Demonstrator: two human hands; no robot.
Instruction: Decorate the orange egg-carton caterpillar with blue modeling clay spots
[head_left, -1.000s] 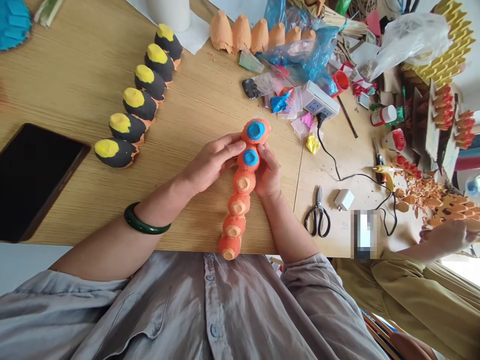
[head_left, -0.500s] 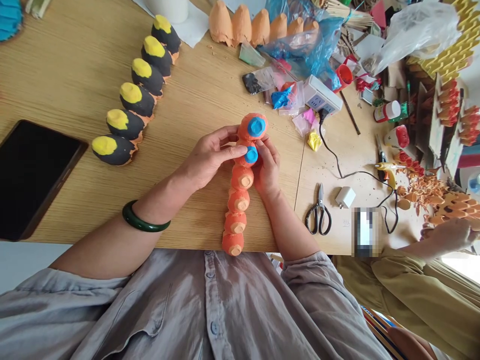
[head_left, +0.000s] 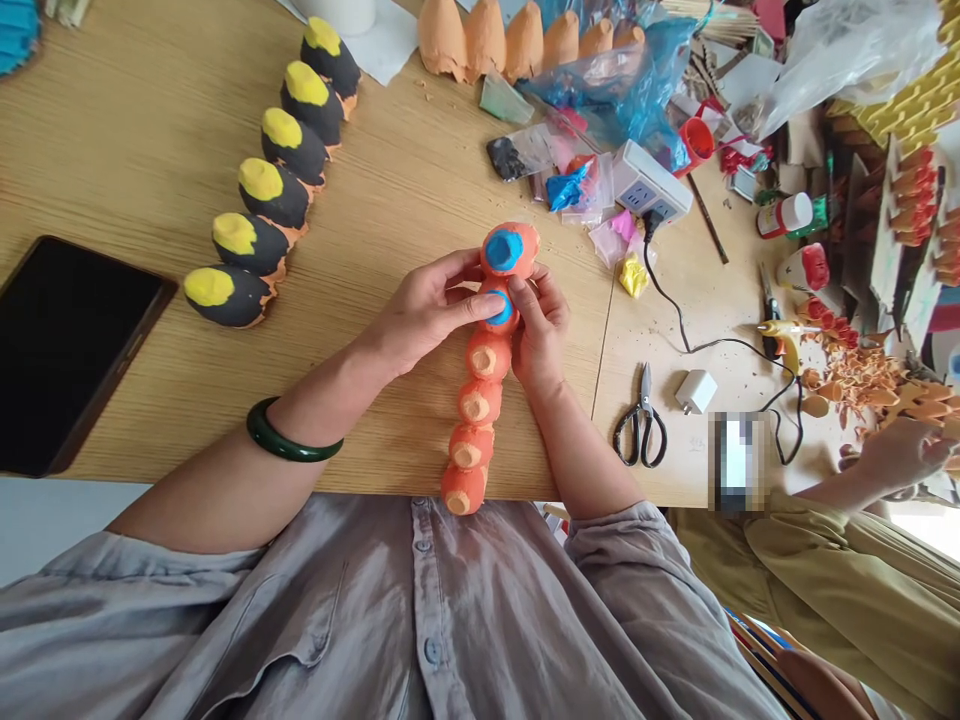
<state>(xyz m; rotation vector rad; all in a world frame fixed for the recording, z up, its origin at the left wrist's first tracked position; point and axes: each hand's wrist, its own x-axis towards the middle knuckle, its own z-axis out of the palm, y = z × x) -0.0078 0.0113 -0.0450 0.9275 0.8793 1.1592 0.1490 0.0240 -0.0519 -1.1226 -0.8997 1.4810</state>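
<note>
Both hands hold a strip of orange egg-carton cups (head_left: 480, 402) upright over the table's front edge, its lower end near my shirt. The top two cups carry blue clay (head_left: 503, 252) on their tips; the lower tips are bare pale orange. My left hand (head_left: 439, 305) is closed around the upper left side, its thumb pressing at the second cup's blue patch. Opposite it, my right hand (head_left: 541, 325) grips the strip's right side, with the thumb beside that same patch. The fingers behind the strip are partly hidden.
A row of black cups with yellow tips (head_left: 274, 190) lies left, near a black tablet (head_left: 79, 355). Scissors (head_left: 640, 420), a white adapter (head_left: 696, 391), a power strip (head_left: 651, 185) and bagged blue clay (head_left: 568, 187) lie right. Another person's hand (head_left: 904, 455) is at far right.
The strip has turned slightly in my hands, its blue tips now facing a little more to the left. My left thumb covers more of the second blue patch.
</note>
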